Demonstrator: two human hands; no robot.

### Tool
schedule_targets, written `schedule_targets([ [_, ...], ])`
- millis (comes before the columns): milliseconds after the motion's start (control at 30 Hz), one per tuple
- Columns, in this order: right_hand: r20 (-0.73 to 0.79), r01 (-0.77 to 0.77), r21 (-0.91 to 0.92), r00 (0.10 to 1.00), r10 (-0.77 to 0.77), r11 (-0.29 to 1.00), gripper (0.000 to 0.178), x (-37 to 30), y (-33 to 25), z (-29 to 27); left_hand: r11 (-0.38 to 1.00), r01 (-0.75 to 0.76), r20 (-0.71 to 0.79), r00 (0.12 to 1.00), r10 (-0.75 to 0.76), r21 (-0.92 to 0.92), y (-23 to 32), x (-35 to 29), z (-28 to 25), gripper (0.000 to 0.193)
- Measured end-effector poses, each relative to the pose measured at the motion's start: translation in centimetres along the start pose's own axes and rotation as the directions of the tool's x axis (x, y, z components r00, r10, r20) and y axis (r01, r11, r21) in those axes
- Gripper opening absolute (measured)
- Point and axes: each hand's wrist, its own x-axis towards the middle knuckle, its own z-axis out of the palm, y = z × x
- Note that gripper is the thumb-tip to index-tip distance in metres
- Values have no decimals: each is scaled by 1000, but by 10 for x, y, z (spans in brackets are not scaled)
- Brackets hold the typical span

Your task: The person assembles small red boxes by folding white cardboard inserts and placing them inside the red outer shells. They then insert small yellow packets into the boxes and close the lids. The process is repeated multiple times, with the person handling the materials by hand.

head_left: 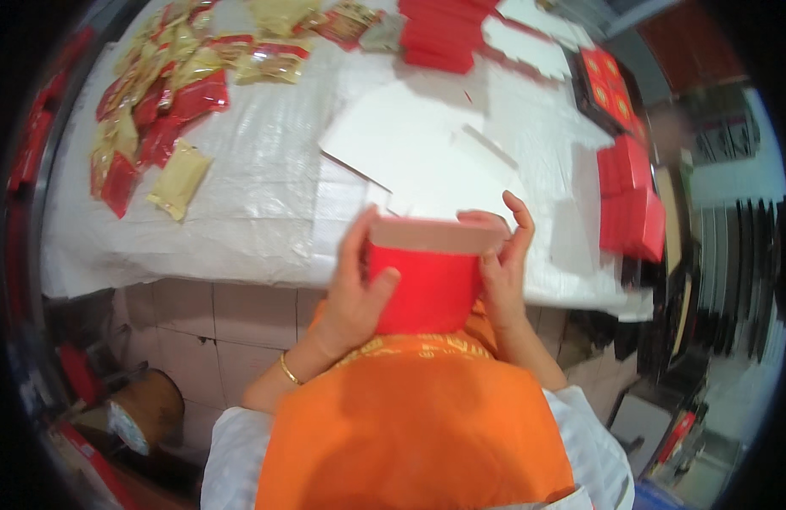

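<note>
A red cardboard box (pixel 427 293) with a pale flap along its far edge is held upright just off the table's front edge, close to my orange apron. My left hand (pixel 363 285) grips its left side, thumb on the red face. On the right side, my right hand (pixel 503 263) pinches the box near the flap, its index finger raised. Beyond the box, flat white card blanks (pixel 418 144) lie on the table. Whether anything is inside the box cannot be seen.
White sheeting covers the table (pixel 265 170). Red and gold wrapped packets (pixel 184 93) pile at the left, with one gold packet (pixel 180 180) nearest me. Red card pieces (pixel 439 34) lie at the back. Red boxes (pixel 631 200) stand at the right edge beside a dark tray (pixel 593 98).
</note>
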Motion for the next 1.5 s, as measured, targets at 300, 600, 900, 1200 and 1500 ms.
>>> schedule_targets([
  [300,466,-285,-546,677,569,788,27,93,-62,-15,990,-137,39,990,138,-33,-21,-14,-18,75],
  [600,628,0,-355,740,239,935,48,275,14,114,993,-109,-452,889,72,-55,-11,-19,-69,82],
  [900,520,470,-832,846,117,295,67,396,67,249,994,71,-748,664,17,86,12,-22,-108,79],
  [1200,521,405,-816,824,221,414,73,381,67,259,997,14,-732,680,49,80,6,14,-118,80],
  [1500,536,482,-733,844,-28,480,40,353,92,279,957,25,-647,742,175,287,21,3,-129,77],
])
